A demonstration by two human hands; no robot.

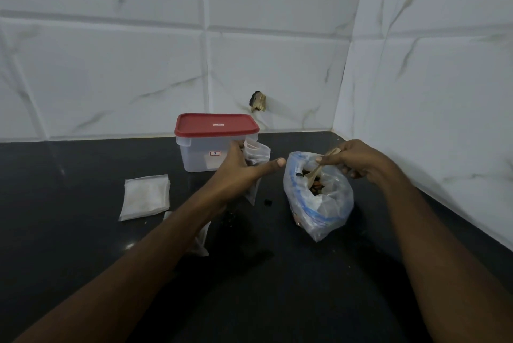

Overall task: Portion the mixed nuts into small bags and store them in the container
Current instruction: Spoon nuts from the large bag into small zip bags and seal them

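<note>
A big clear bag of mixed nuts stands open on the black counter. My right hand pinches a small pale spoon whose bowl dips into the nuts. My left hand holds a small clear bag upright, thumb stretched toward the big bag. Behind it stands a clear container with a red lid closed on top. A stack of empty small bags lies to the left. Another small bag lies partly under my left forearm.
White marble-look tiled walls meet in a corner at the back right, close to the nut bag. A few dark loose bits lie on the counter between my hands. A broken hole marks the back wall.
</note>
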